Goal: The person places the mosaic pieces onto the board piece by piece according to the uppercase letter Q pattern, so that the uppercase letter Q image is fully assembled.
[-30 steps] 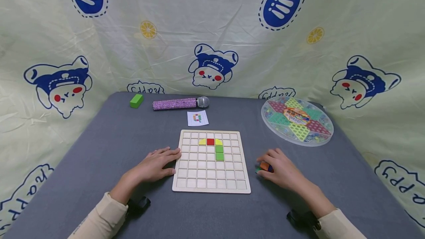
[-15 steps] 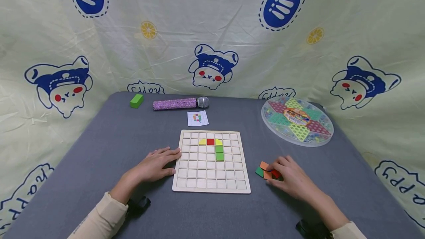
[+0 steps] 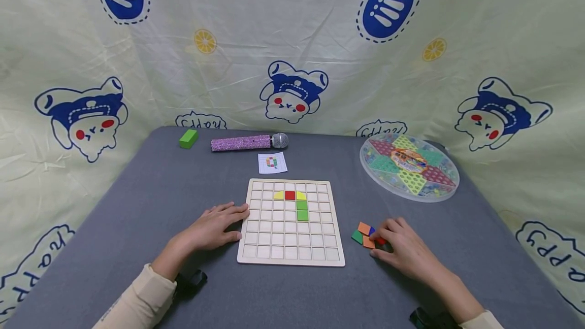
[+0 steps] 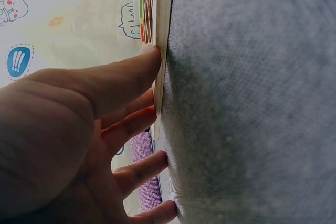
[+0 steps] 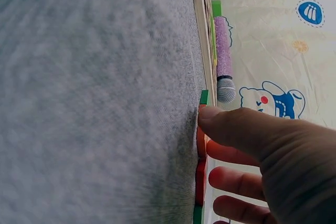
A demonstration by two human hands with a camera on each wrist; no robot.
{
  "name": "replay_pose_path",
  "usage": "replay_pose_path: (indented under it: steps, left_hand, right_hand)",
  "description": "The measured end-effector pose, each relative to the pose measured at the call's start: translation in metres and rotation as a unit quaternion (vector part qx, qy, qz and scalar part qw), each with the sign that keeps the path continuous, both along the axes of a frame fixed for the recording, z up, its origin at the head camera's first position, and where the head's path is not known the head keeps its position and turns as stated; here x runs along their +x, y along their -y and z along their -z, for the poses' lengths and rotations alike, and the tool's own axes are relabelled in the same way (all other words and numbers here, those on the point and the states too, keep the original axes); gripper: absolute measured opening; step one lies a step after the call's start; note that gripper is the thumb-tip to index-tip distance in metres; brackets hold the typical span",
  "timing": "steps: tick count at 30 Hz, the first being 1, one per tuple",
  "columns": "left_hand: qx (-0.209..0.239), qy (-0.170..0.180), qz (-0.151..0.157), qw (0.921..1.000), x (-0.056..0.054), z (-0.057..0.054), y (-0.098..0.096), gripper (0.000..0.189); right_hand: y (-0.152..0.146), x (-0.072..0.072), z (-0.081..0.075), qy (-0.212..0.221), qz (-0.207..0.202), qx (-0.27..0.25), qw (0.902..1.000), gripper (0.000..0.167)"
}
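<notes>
Right grip (image 3: 404, 249) arches low over coloured tiles (image 3: 368, 242), apparently touching some.

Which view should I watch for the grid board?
The head view: it looks down on the whole board, showing the grid and the coloured tiles on it. The left wrist and right wrist views catch only part of it, nearly edge-on, its face hard to read.
</notes>
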State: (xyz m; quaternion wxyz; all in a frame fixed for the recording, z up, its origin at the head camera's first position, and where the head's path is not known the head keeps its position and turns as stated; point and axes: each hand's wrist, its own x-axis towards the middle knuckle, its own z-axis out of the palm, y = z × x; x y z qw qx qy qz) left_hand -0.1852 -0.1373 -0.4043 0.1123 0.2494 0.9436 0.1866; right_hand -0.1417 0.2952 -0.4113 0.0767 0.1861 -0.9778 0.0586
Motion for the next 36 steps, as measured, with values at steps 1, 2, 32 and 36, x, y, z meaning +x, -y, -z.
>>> replay_pose_path:
  steps: [1,2,32,36]
  left_hand:
    - [0.000,0.001,0.000,1.0000,-0.0001,-0.0001,0.0000,0.056]
    - [-0.001,0.001,0.001,1.0000,-0.0001,-0.0003,0.0000,0.056]
    - [-0.001,-0.004,0.005,1.0000,-0.0014,0.0013,0.0011,0.056]
    - [0.001,-0.004,0.006,1.0000,-0.0010,0.0013,0.0014,0.056]
  right_hand:
    - [0.0000,0.0002,-0.0001,0.000,0.001,0.000,1.0000,0.023]
    - [0.0000,0.0002,-0.0001,0.000,0.002,0.000,1.0000,0.023]
    - [0.0018,-0.0020,0.0027,-0.016,-0.008,-0.025,0.9995,0.018]
    - [0.0014,-0.0022,0.0025,-0.006,0.001,-0.021,0.9998,0.019]
